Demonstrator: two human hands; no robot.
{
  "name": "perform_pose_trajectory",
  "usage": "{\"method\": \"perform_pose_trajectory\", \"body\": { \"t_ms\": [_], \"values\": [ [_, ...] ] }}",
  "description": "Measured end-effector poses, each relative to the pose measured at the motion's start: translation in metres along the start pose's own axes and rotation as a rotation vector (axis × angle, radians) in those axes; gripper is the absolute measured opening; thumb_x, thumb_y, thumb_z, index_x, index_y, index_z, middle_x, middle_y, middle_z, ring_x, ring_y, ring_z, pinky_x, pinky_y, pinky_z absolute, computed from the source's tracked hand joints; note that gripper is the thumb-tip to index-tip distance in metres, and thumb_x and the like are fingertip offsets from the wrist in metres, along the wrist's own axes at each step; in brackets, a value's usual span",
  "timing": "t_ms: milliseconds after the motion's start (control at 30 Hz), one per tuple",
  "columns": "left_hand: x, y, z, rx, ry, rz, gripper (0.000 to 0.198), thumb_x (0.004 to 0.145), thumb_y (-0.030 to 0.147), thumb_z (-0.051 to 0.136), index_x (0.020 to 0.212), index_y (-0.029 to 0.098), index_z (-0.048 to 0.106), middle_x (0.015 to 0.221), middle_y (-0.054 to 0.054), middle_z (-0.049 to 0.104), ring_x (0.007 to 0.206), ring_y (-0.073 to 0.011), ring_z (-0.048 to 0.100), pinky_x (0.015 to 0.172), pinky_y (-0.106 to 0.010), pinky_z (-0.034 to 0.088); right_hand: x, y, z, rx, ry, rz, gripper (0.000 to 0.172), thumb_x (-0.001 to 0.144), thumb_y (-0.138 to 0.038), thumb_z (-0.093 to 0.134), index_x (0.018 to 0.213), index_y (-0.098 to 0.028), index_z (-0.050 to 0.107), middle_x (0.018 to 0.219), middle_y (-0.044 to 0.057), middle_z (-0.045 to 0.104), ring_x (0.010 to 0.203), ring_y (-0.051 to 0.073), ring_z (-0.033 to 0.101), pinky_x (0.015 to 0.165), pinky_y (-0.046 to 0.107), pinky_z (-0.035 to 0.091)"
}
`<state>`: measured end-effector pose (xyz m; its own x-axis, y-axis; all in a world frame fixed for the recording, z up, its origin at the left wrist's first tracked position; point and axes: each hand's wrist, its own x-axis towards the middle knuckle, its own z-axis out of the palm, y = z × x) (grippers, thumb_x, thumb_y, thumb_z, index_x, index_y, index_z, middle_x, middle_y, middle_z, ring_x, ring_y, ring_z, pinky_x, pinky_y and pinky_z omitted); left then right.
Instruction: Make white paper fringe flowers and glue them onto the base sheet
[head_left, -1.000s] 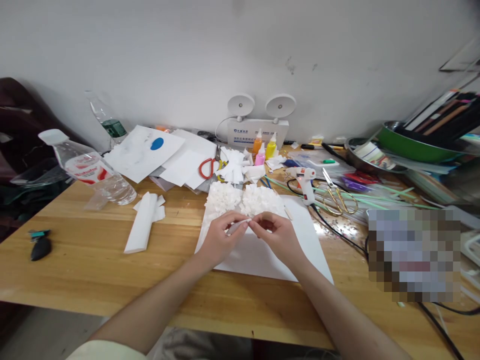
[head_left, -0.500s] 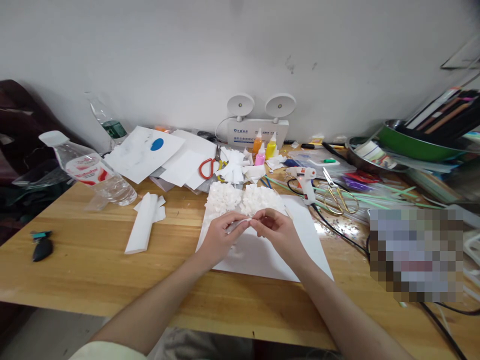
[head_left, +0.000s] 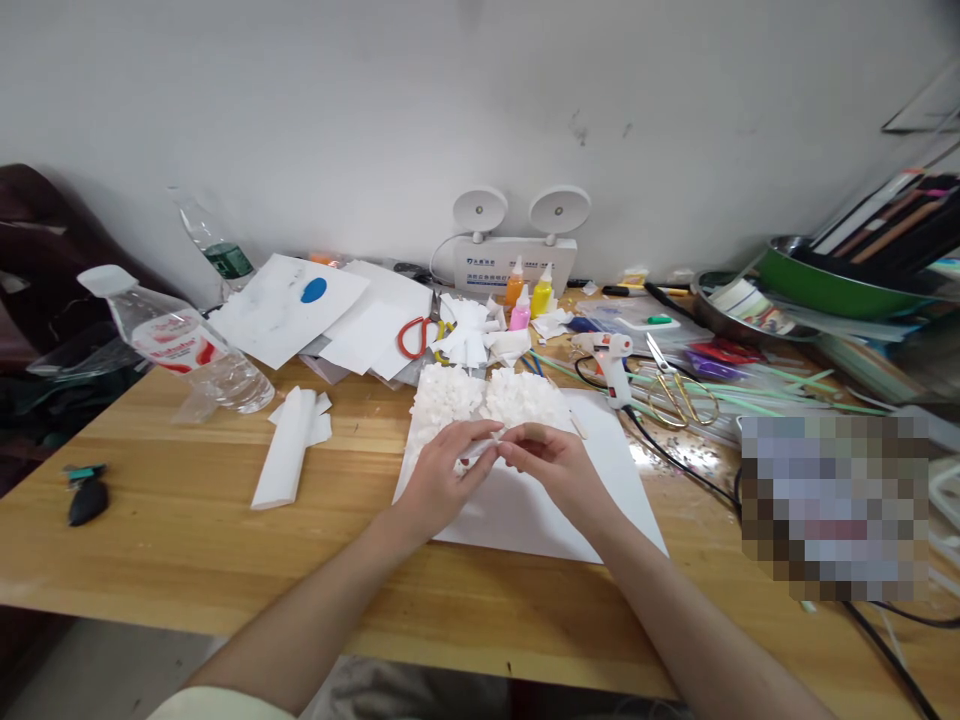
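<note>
Leaning over the wooden table (head_left: 187, 540), we keep both hands above the white sheet (head_left: 540, 515) lying at its middle. Since a second ago the left hand (head_left: 442, 480) and right hand (head_left: 556, 465) have drawn closer, so their fingertips now almost meet. Both pinch the paper strip (head_left: 485, 446) between thumb and forefingers, just in front of the white paper tufts (head_left: 487, 395) at the sheet's far edge. The strip showed as a pale bar between the hands before; now our fingers cover most of it. The water bottle (head_left: 187, 345), glue gun (head_left: 615, 365) and gold scissors (head_left: 679, 395) lie where they did.

A pixelated block (head_left: 832, 505) masks part of the table's right side, and we cannot tell what is under it. Our forearms run out of the picture's lower edge. Whether the strip is folded or rolled is too small to make out, and both its ends are hidden in our grip.
</note>
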<state>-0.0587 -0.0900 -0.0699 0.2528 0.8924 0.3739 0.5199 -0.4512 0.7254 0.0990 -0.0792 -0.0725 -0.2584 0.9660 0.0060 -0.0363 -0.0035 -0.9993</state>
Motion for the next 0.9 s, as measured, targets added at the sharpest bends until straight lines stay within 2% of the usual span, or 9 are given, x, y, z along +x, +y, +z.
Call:
{"method": "perform_pose_trajectory", "body": {
  "t_ms": [233, 433, 600, 900],
  "values": [
    [0.0022, 0.0019, -0.0030, -0.017, -0.033, 0.102, 0.023, 0.082, 0.022, 0.047, 0.104, 0.022, 0.052, 0.097, -0.004, 0.061, 0.090, -0.0140, 0.056, 0.078, -0.027, 0.046, -0.0011, -0.0028, 0.0020, -0.021, -0.005, -0.020, 0.018, 0.075, -0.036, 0.057, 0.072, -0.018, 0.058, 0.066, -0.001, 0.056, 0.061, 0.011, 0.052, 0.061, 0.025, 0.044],
    [0.0018, 0.0014, -0.0032, -0.052, 0.016, 0.028, 0.022, 0.080, 0.021, 0.049, 0.102, 0.020, 0.052, 0.096, -0.005, 0.061, 0.088, -0.0139, 0.056, 0.074, -0.024, 0.047, -0.0028, -0.0013, 0.0017, -0.012, -0.006, -0.060, 0.017, 0.072, -0.033, 0.061, 0.083, -0.019, 0.060, 0.078, 0.002, 0.061, 0.071, 0.014, 0.057, 0.068, 0.028, 0.046],
    [0.0016, 0.0021, -0.0028, -0.045, 0.020, 0.033, 0.022, 0.079, 0.021, 0.050, 0.101, 0.020, 0.053, 0.096, -0.004, 0.061, 0.090, -0.0143, 0.057, 0.077, -0.025, 0.046, -0.0028, -0.0016, 0.0027, -0.079, 0.044, -0.077, 0.017, 0.072, -0.034, 0.060, 0.077, -0.018, 0.060, 0.076, 0.003, 0.061, 0.069, 0.015, 0.057, 0.067, 0.029, 0.047],
    [0.0014, 0.0029, -0.0031, -0.037, 0.035, 0.072, 0.022, 0.078, 0.022, 0.050, 0.100, 0.021, 0.053, 0.095, -0.005, 0.062, 0.090, -0.0152, 0.057, 0.079, -0.028, 0.045, -0.0017, -0.0002, 0.0036, -0.068, 0.035, -0.094, 0.014, 0.073, -0.032, 0.059, 0.074, -0.019, 0.058, 0.072, 0.002, 0.058, 0.066, 0.013, 0.054, 0.064, 0.028, 0.046]
  ]
}}
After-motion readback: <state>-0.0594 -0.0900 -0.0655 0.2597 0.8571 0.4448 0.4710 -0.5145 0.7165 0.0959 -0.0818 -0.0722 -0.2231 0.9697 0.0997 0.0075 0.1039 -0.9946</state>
